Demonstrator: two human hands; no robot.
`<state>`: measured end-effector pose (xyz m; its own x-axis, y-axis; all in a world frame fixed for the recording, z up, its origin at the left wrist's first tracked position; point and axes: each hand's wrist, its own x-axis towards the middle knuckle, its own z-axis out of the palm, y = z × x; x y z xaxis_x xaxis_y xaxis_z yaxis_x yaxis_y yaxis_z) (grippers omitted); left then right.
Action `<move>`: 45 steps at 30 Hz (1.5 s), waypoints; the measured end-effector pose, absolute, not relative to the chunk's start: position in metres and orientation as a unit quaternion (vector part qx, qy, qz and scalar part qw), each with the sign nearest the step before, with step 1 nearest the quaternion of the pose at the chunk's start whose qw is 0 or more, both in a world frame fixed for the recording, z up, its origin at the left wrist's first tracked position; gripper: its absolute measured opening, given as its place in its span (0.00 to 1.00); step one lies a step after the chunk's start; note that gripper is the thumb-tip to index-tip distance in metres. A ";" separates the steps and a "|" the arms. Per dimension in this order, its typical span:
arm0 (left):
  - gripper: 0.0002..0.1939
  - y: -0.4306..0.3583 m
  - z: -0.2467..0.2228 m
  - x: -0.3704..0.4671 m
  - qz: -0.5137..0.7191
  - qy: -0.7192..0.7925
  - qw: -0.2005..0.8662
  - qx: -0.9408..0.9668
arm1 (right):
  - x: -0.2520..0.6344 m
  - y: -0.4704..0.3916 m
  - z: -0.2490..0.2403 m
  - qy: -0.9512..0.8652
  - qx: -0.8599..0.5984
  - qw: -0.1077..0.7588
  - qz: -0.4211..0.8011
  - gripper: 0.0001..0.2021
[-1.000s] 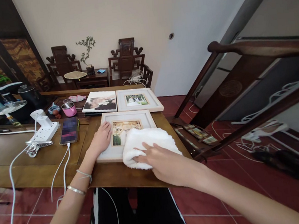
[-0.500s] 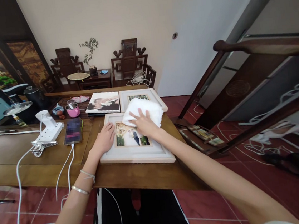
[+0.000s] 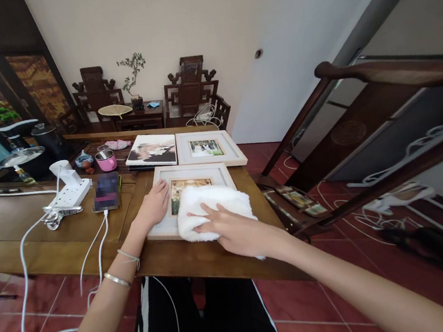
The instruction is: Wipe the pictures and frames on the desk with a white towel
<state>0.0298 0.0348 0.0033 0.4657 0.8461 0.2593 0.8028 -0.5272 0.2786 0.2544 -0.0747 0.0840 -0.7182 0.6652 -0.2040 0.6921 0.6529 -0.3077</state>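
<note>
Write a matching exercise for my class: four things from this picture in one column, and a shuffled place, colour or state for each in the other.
1. Cloth
2. Phone
3. Mug
4. Left hand

A. Pink outside
B. On the nearer frame's left side
C. Under the right hand
D. Plugged in

Pairs: 1-C, 2-D, 3-A, 4-B

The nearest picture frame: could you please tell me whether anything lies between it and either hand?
Yes, the white cloth lies between the right hand and the nearest frame, covering its lower right part. Nothing visible separates the left hand from the frame's left side.
</note>
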 end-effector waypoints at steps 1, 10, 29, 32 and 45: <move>0.22 0.035 0.004 0.030 0.187 0.479 0.059 0.856 | 0.253 -0.068 0.077 0.908 0.384 0.023 -0.166 0.39; 0.24 0.036 0.003 0.028 0.218 0.469 0.090 0.851 | 0.235 0.030 0.043 0.881 0.473 -0.016 0.005 0.36; 0.26 0.028 0.013 0.035 0.238 0.486 0.119 0.832 | 0.245 -0.066 0.089 0.914 0.339 0.050 -0.216 0.36; 0.26 0.026 0.015 0.035 0.245 0.483 0.127 0.831 | 0.239 -0.039 0.066 0.913 0.385 0.021 -0.132 0.37; 0.31 0.035 0.009 0.031 0.295 0.493 0.164 0.802 | 0.186 0.028 0.066 0.894 0.444 0.009 -0.063 0.31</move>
